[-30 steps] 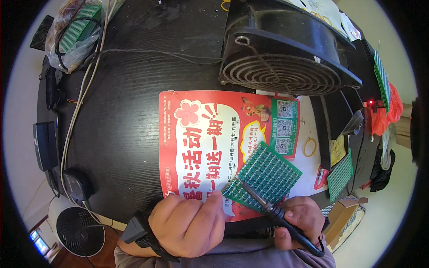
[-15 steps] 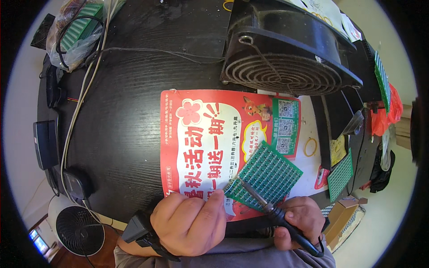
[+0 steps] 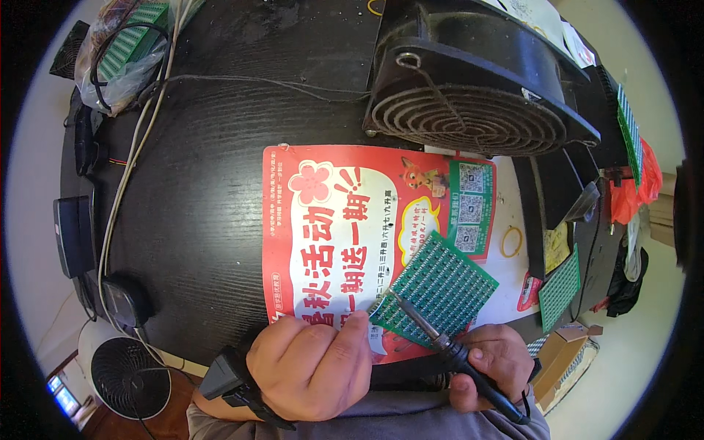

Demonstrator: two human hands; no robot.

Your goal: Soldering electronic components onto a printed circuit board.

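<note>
A green circuit board [image 3: 447, 290] with rows of small parts lies slantwise on a red and white printed sheet [image 3: 293, 242]. My right hand [image 3: 495, 359] is closed round the dark handle of a soldering iron [image 3: 429, 326], whose tip touches or hovers just over the board's left part. My left hand [image 3: 312, 367], wearing a black strap at the wrist, is pinched at the board's left corner. From its fingertips a thin pale strand, seemingly solder wire [image 3: 379, 302], runs toward the iron's tip. Whether the left fingers also touch the board is hard to tell.
A large black fan [image 3: 477, 88] with a ring grille stands beyond the sheet. Another green board [image 3: 559, 290] lies at the right edge. Cables [image 3: 128, 176] run along the left side, beside a plastic bag [image 3: 121, 62] of boards. A yellow ring [image 3: 512, 240] lies on the sheet's right.
The view has shifted very slightly, so the fan appears a little farther right. Both hands, the iron and the board hold nearly the same places.
</note>
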